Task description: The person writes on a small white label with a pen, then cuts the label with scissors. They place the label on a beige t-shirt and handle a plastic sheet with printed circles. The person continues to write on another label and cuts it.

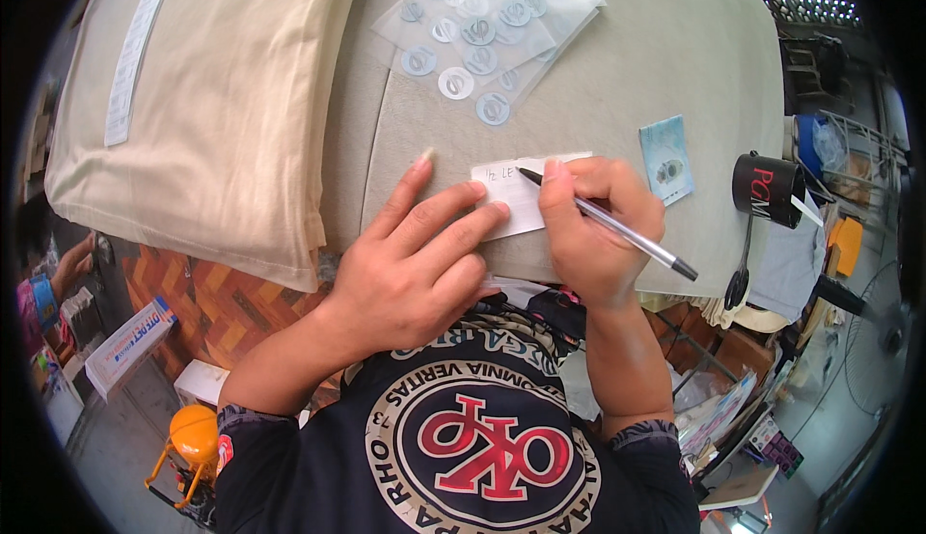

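Note:
A small white paper pad (521,208) lies near the table's front edge, with a short line of handwriting at its top. My right hand (603,220) grips a ballpoint pen (637,239), its black tip touching the paper at the end of the writing. My left hand (415,259) rests flat with its fingers spread, two fingertips pressing on the pad's left side. Right of the pad lies a small light-blue printed card (666,160). Beyond my hands, several clear sheets with round blue-and-white stickers (482,42) overlap one another.
Folded cream cloth (207,100) covers the table's left side, with a long white label strip (140,52) on it. A black mug (767,187) and dark scissors (739,283) are at the right edge. A long white box (132,346) and an orange rounded object (195,433) are at lower left.

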The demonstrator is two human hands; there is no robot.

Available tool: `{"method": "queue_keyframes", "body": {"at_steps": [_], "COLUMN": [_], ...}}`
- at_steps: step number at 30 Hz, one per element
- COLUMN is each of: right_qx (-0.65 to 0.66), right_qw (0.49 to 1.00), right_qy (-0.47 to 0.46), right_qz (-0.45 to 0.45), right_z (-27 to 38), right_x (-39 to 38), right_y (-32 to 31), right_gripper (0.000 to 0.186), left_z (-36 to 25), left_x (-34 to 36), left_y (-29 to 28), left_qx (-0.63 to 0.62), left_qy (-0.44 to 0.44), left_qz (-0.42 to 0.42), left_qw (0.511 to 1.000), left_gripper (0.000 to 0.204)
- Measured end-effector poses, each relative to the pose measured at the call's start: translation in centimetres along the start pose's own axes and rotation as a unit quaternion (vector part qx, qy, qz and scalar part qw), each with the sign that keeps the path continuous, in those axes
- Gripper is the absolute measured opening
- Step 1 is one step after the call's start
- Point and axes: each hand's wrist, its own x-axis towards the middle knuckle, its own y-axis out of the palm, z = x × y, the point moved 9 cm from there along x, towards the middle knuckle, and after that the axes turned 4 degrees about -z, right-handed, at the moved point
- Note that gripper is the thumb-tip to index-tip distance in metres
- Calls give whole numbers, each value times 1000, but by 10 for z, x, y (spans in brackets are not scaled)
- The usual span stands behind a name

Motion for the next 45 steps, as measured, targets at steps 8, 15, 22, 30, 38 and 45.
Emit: {"method": "queue_keyframes", "body": {"at_steps": [8, 15, 22, 30, 38, 45], "right_qx": [-27, -18, 0, -1, -44, -36], "right_qw": [999, 1000, 1000, 999, 999, 999], "right_qy": [-23, -15, -5, 22, -29, -20], "right_qz": [5, -6, -8, -24, 11, -6], "right_z": [3, 1, 0, -8, 0, -2], "right_x": [1, 2, 2, 4, 3, 4], "right_y": [-1, -4, -4, -17, -8, -12], "right_gripper": [19, 22, 22, 18, 20, 19], "left_z": [0, 1, 0, 2, 2, 2], "left_x": [0, 0, 0, 0, 2, 2], "left_y": [0, 0, -1, -1, 0, -1], "left_qx": [-4, -5, -2, -16, -15, -15], "left_qy": [-2, -3, 0, -10, -10, -11], "left_qz": [1, 2, 1, -1, 8, 5], "left_qw": [1000, 1000, 1000, 1000, 1000, 1000], "left_gripper": [30, 30, 31, 32, 34, 34]}}
